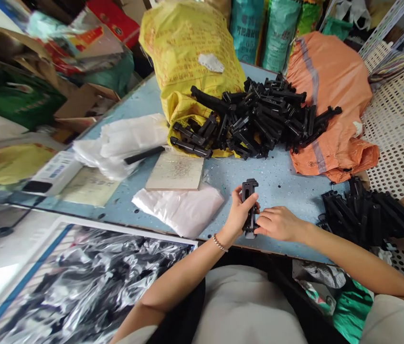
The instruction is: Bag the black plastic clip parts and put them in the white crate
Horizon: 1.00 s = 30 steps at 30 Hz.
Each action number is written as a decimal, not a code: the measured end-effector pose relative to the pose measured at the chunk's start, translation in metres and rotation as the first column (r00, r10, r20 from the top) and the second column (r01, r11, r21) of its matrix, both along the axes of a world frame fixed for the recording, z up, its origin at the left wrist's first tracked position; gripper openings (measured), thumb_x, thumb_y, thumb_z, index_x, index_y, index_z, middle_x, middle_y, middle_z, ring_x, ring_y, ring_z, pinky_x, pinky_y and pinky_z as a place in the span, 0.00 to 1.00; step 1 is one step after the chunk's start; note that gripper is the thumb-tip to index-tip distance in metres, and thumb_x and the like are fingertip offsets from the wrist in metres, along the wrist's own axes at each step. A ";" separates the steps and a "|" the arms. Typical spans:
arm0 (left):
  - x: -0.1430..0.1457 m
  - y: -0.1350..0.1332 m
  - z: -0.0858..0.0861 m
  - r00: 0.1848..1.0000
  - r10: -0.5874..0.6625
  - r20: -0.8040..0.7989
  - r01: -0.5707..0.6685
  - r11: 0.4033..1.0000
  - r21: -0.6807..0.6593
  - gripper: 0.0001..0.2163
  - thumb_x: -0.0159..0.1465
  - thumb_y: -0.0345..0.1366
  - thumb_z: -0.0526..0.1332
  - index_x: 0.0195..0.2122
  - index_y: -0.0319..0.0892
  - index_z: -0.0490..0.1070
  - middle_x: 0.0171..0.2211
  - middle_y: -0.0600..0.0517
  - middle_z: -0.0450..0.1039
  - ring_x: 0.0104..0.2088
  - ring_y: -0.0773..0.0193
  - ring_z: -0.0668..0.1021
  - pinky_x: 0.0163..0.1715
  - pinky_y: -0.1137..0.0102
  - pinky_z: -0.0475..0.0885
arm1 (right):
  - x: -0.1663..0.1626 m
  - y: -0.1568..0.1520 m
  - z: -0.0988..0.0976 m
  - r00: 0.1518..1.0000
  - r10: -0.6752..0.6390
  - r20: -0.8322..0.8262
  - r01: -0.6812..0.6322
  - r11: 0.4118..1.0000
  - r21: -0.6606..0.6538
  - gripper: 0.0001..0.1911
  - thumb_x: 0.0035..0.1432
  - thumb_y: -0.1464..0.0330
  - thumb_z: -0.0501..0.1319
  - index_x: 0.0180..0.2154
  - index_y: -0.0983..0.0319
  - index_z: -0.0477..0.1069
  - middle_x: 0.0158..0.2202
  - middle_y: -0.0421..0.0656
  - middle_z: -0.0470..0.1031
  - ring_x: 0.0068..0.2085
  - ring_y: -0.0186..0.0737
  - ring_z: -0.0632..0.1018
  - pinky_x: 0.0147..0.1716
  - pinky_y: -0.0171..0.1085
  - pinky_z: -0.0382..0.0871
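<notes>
My left hand (239,212) is wrapped round a long black plastic part (248,191) with slots and a clip-like end, held upright over the front of the blue table. Close against its lower right side, my right hand (277,223) has its fingers curled together at the part's edge; whether they pinch something small is hidden. Farther back lies a large heap of similar black parts (259,114), spilling from a yellow woven sack (191,52). Another pile of black parts (366,215) sits to the right of my right forearm.
Left of my hands, a folded white plastic bag (178,208) lies below a square tan board (176,171). An orange sack (327,95) stands back right beside a perforated white basket (398,138). Plastic-wrapped dark items fill a bin (109,282) at lower left.
</notes>
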<state>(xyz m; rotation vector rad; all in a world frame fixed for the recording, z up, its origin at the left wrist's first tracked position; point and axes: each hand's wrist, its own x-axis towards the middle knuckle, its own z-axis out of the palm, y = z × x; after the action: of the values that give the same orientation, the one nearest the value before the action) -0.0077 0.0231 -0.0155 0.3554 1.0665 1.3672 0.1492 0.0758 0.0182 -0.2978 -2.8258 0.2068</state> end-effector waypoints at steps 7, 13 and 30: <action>0.039 0.010 -0.080 0.659 -0.013 -0.752 0.226 0.957 0.182 0.15 0.64 0.35 0.60 0.51 0.38 0.69 0.55 0.37 0.71 0.59 0.46 0.70 0.61 0.46 0.64 | -0.084 0.145 -0.014 0.746 -0.663 0.059 0.653 0.712 -0.257 0.23 0.64 0.72 0.49 0.58 0.67 0.65 0.56 0.53 0.71 0.57 0.35 0.72 0.61 0.38 0.67; 0.008 0.025 -0.090 0.537 0.054 -0.842 0.259 0.939 0.226 0.25 0.67 0.39 0.59 0.64 0.41 0.61 0.65 0.35 0.61 0.67 0.46 0.63 0.66 0.44 0.57 | -0.116 0.184 -0.023 0.692 -0.691 0.208 0.720 0.641 -0.265 0.31 0.59 0.71 0.55 0.63 0.71 0.60 0.59 0.60 0.67 0.61 0.48 0.70 0.65 0.50 0.66; -0.014 -0.003 0.020 0.763 0.046 -0.644 0.268 0.885 0.380 0.36 0.68 0.45 0.60 0.73 0.45 0.47 0.58 0.39 0.67 0.55 0.50 0.74 0.56 0.56 0.71 | -0.024 0.061 0.025 0.853 -0.498 -0.159 0.344 0.764 -0.546 0.25 0.63 0.49 0.52 0.32 0.64 0.69 0.30 0.44 0.72 0.33 0.28 0.69 0.35 0.31 0.64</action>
<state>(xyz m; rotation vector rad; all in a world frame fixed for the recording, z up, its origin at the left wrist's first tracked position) -0.0221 0.0201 0.0041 1.3012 1.2307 1.4063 0.1257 0.1363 0.0427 -0.9305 -2.2787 0.8137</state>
